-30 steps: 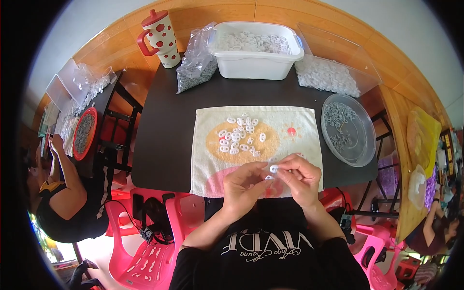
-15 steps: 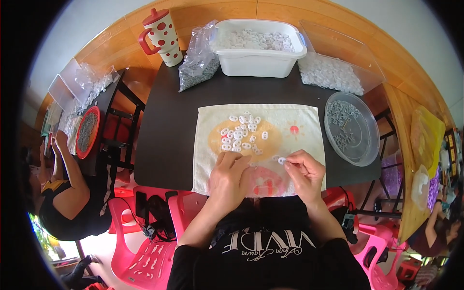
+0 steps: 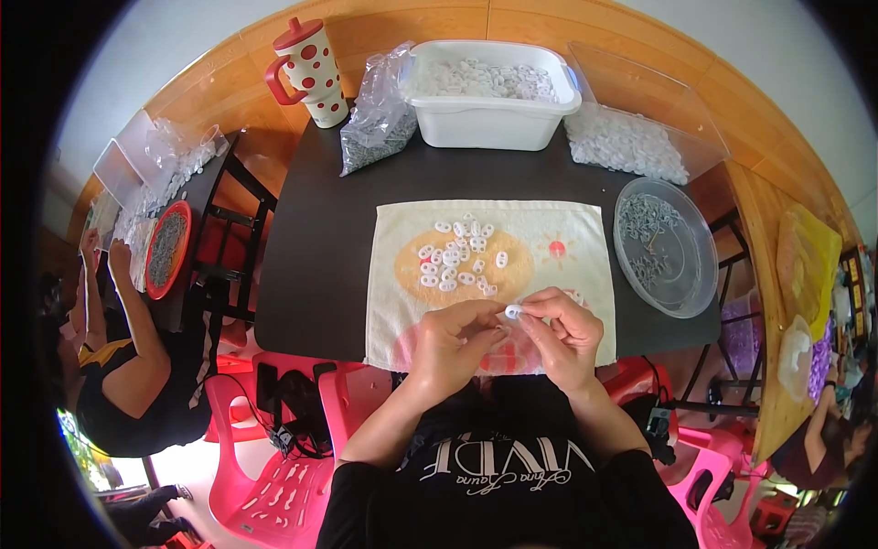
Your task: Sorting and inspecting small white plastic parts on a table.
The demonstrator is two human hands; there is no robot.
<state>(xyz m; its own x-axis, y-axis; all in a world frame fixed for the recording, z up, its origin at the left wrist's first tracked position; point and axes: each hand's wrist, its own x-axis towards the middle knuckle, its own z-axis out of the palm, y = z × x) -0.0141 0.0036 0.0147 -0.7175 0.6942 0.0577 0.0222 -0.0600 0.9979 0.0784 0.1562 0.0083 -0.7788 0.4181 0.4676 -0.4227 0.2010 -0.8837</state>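
In front of my chest, my right hand (image 3: 569,340) pinches a small white oval plastic piece (image 3: 514,311) between thumb and forefinger. My left hand (image 3: 445,343) is beside it, fingers curled, its forefinger tip close to or touching the piece. Whatever its fingers hold, if anything, is too small to make out. Both hands are above a cream towel (image 3: 567,215) with an orange and pink print. Beyond them, several similar white pieces with two holes (image 3: 450,259) lie loosely grouped on the towel. A few more show partly behind my right hand.
On the dark table (image 3: 315,247) stand a white tub (image 3: 489,123) of white pieces, a bag of grey parts (image 3: 380,137), a dotted tumbler (image 3: 311,73) and a clear box (image 3: 626,142). A round clear tray (image 3: 672,297) holds grey parts. A person (image 3: 137,366) works at left.
My right hand has moved left with the white piece, up to my left hand. My left hand has shifted slightly right and its fingers now reach toward the piece.
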